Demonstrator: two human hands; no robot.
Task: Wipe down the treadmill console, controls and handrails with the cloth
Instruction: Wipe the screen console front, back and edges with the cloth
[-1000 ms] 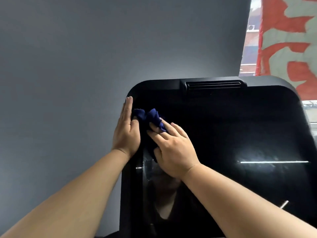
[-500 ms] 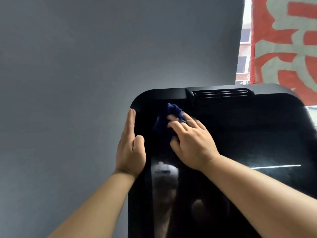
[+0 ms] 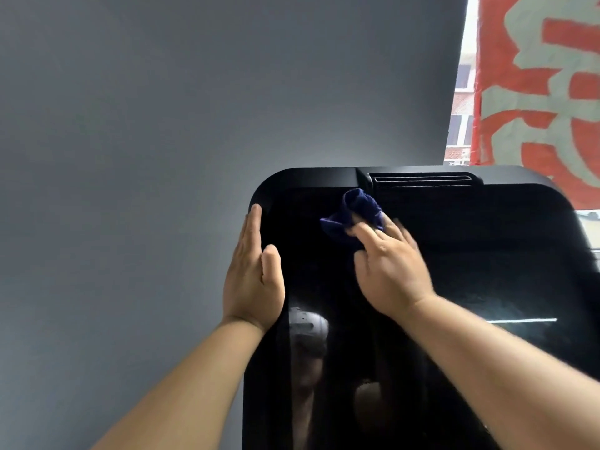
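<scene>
Gripping the cloth (image 3: pixel 356 210), the right hand (image 3: pixel 393 271) presses the console (image 3: pixel 493 251); left hand (image 3: pixel 253 275) lies flat.

The left hand (image 3: pixel 253 274) is lying along the left edge of the console (image 3: pixel 487 254). The right hand (image 3: pixel 393 274) is holding the cloth (image 3: pixel 354 209) against it, just below the vent (image 3: pixel 422 180).

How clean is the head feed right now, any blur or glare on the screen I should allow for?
Head view: the right hand and blue cloth are smeared by motion blur, the left hand on the console is sharp; its glossy face carries a reflection and a glare streak at right; the window is partly washed out.
</scene>
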